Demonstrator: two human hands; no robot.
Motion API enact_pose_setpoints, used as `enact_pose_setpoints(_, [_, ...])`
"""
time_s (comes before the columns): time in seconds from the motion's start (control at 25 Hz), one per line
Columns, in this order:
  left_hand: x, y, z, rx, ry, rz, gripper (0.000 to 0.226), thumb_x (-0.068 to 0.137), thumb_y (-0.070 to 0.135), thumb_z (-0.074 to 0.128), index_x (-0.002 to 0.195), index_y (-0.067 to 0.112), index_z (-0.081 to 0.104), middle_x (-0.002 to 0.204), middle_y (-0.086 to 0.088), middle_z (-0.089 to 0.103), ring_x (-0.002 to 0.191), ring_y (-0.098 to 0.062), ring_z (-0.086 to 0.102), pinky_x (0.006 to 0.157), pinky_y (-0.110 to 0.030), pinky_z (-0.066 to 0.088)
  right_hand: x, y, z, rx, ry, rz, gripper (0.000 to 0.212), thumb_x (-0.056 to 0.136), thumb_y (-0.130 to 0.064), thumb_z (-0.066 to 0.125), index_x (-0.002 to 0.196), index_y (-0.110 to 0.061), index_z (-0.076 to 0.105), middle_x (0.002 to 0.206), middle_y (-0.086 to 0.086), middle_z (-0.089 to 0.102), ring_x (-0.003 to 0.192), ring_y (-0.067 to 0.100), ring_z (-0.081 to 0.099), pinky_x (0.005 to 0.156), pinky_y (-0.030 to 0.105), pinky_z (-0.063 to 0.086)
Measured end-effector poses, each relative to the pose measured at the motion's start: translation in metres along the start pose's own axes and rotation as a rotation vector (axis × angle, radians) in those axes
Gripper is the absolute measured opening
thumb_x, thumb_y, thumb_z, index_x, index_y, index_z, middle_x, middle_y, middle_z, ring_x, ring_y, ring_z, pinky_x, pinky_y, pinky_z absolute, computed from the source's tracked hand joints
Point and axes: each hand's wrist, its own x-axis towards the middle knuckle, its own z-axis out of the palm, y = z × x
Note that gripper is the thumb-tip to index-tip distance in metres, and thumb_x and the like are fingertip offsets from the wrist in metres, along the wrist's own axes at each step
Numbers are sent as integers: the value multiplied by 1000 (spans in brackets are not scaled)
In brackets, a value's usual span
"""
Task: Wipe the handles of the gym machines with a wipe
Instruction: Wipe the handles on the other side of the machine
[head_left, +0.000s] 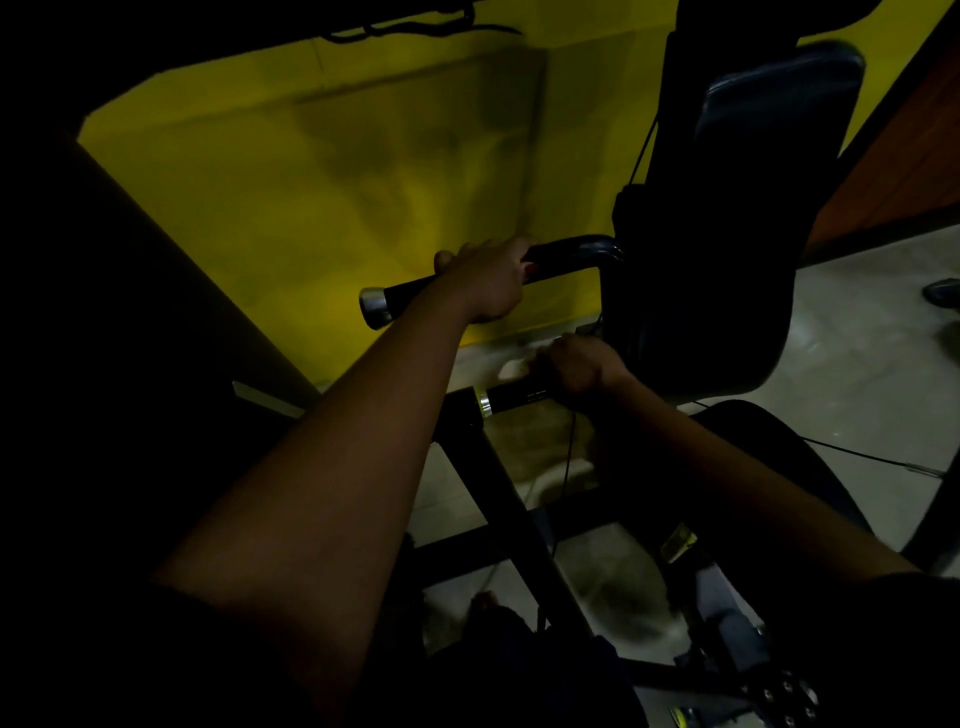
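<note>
The scene is dim. My left hand (485, 283) grips the upper black handle (563, 257), which ends at the left in a silver cap. My right hand (579, 366) is wrapped round the lower black handle (514, 397), just right of its silver ring. A pale wipe (511, 368) shows at the fingertips of my right hand, against the lower handle. Both handles run out to the left from the machine's dark body.
A black seat-back pad (774, 109) and the machine's dark frame (696, 291) stand at the right. A yellow wall (311, 182) is behind the handles. Black frame bars (509, 499) cross the pale floor below. Thin cables run over the floor at right.
</note>
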Motion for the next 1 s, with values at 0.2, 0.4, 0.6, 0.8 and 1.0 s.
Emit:
enact_pose_setpoints(0.2, [2, 0, 0, 16, -9, -3, 44, 105, 32, 26, 149, 34, 23, 149, -6, 37, 131, -32, 37, 101, -45, 24, -40, 0, 60, -144, 440, 163, 43, 83, -17, 38, 106, 4, 67, 98, 23, 68, 94, 42, 65, 88, 51, 50])
enact_pose_setpoints(0.4, [1, 2, 0, 12, -6, -8, 44, 105, 31, 26, 149, 34, 24, 148, -7, 38, 130, -33, 38, 101, -46, 24, -60, -15, 73, 116, 790, 305, 24, 84, -7, 54, 102, 1, 69, 98, 18, 68, 92, 36, 64, 75, 38, 55])
enact_pose_setpoints(0.6, [2, 1, 2, 32, 6, -13, 43, 105, 30, 26, 148, 33, 26, 146, -7, 40, 128, -33, 39, 100, -46, 24, -53, -11, 54, 1102, 946, 1238, 24, 91, -13, 57, 115, -12, 59, 111, 10, 65, 100, 25, 62, 77, 23, 47])
enact_pose_setpoints(0.8, [5, 1, 5, 35, 30, 0, 42, 105, 30, 25, 147, 32, 27, 146, -7, 40, 127, -34, 39, 100, -46, 24, -18, -38, 48, 1963, 707, 1261, 33, 97, 0, 38, 123, -6, 58, 94, 8, 62, 83, 22, 62, 69, 31, 52])
enact_pose_setpoints(1.0, [4, 1, 7, 77, 40, 4, 42, 105, 30, 25, 147, 32, 27, 145, -7, 41, 125, -35, 41, 98, -45, 25, -29, -74, 36, 2020, 446, 1080, 34, 95, 9, 33, 84, -17, 51, 77, 4, 50, 63, 12, 51, 50, 18, 45])
